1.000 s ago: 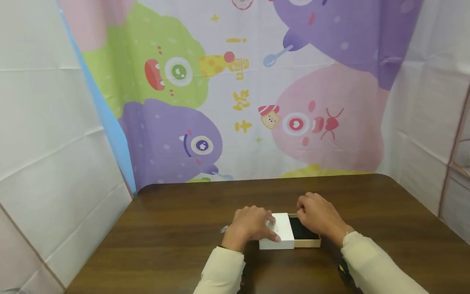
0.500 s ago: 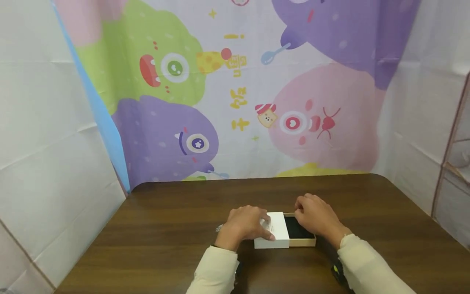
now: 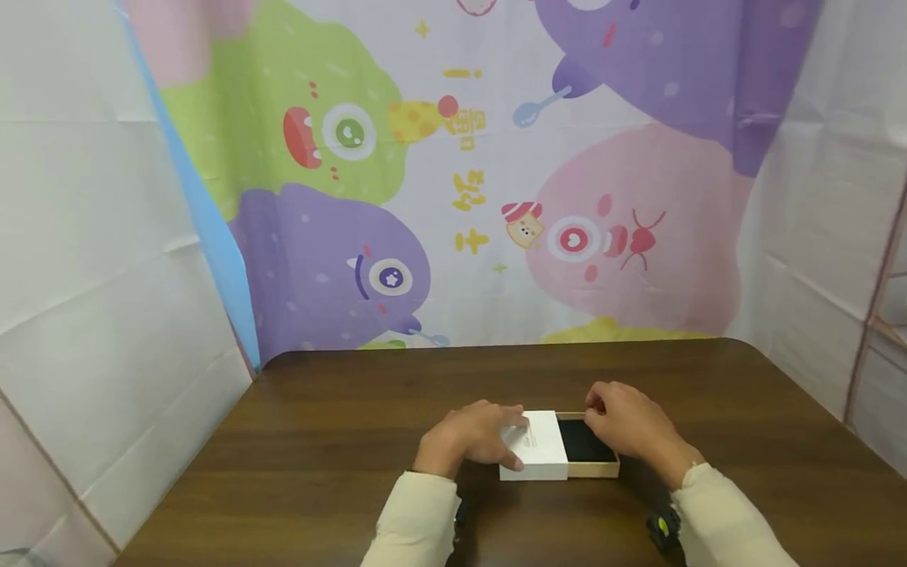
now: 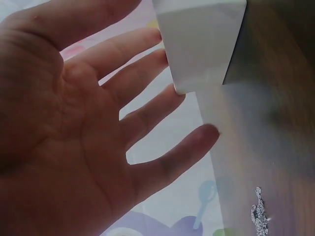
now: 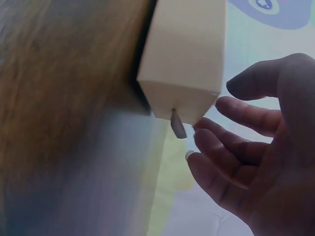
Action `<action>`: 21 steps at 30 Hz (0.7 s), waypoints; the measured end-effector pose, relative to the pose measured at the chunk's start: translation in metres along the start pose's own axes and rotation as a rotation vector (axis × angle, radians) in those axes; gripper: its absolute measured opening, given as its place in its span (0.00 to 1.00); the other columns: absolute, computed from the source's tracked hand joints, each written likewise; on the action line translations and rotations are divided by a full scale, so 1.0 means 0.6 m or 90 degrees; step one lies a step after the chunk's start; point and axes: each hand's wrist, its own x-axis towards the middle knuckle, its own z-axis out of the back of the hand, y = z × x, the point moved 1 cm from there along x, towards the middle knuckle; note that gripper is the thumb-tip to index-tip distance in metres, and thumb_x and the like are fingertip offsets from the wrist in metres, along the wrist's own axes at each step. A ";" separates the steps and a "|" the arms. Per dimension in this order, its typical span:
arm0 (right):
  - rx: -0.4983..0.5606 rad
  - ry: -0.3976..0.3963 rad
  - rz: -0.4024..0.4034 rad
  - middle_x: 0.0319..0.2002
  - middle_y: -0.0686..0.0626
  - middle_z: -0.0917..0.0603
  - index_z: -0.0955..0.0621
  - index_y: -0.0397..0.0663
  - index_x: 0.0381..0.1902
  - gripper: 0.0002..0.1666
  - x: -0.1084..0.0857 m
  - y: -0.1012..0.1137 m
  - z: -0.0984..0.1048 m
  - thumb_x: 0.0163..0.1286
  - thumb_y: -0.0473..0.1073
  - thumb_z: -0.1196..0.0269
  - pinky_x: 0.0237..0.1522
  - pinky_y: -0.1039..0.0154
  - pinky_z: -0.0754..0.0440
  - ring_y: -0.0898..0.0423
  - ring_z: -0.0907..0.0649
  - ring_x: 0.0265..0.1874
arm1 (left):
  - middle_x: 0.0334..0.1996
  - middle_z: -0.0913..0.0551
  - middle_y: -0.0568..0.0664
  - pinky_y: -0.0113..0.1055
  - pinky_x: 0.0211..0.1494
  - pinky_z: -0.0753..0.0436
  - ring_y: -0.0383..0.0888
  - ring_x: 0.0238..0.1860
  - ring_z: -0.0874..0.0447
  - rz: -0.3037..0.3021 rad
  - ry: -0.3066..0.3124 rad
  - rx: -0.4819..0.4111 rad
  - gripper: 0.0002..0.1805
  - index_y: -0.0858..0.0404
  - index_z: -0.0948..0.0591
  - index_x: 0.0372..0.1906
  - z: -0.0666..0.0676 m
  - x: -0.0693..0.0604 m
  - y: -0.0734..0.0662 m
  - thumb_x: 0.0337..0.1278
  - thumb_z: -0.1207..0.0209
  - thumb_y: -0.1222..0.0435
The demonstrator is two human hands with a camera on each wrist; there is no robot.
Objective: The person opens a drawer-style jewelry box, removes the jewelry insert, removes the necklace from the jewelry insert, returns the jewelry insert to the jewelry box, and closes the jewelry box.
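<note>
A white box sleeve [image 3: 544, 441] lies on the brown table, and a tan drawer with a black lining [image 3: 584, 441] sticks out of its right side. My left hand [image 3: 471, 435] rests at the sleeve's left part. Its fingers are spread and nearly straight in the left wrist view, some fingertips touching the white side. My right hand [image 3: 634, 417] hovers over the drawer's right end with loosely bent fingers. Between thumb and fingers nothing shows in the right wrist view. A small ribbon tab [image 5: 178, 124] hangs from the drawer's end face, beside the fingertips.
A silver chain [image 4: 259, 216] lies on the wooden table [image 3: 319, 457] left of the box; my left hand hides it in the head view. Behind the table hangs a cartoon-print curtain [image 3: 489, 307]. Pale cloth walls [image 3: 106, 315] stand on both sides.
My left hand has shifted slightly left on the sleeve, baring more of its top. My right hand has moved a little right over the drawer. The drawer's opening looks the same.
</note>
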 end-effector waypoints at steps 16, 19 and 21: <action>0.006 0.026 -0.032 0.38 0.50 0.16 0.17 0.43 0.46 0.14 -0.013 -0.020 0.018 0.67 0.45 0.37 0.38 0.45 0.20 0.52 0.18 0.37 | 0.71 0.30 0.35 0.39 0.57 0.25 0.39 0.59 0.25 -0.039 0.026 -0.036 0.37 0.45 0.22 0.67 0.000 0.007 0.005 0.46 0.24 0.59; 0.007 0.042 -0.034 0.39 0.50 0.15 0.18 0.42 0.47 0.15 -0.012 -0.021 0.022 0.68 0.45 0.36 0.39 0.45 0.19 0.52 0.17 0.37 | 0.71 0.31 0.34 0.39 0.56 0.25 0.38 0.59 0.25 -0.037 0.025 -0.022 0.38 0.45 0.22 0.67 0.001 0.006 0.007 0.46 0.24 0.57; 0.005 0.046 -0.031 0.40 0.50 0.15 0.18 0.42 0.48 0.16 -0.009 -0.020 0.024 0.68 0.46 0.37 0.39 0.45 0.19 0.51 0.16 0.37 | 0.71 0.31 0.35 0.38 0.57 0.25 0.38 0.59 0.25 -0.039 0.021 -0.025 0.38 0.45 0.22 0.67 0.003 0.005 0.011 0.46 0.24 0.57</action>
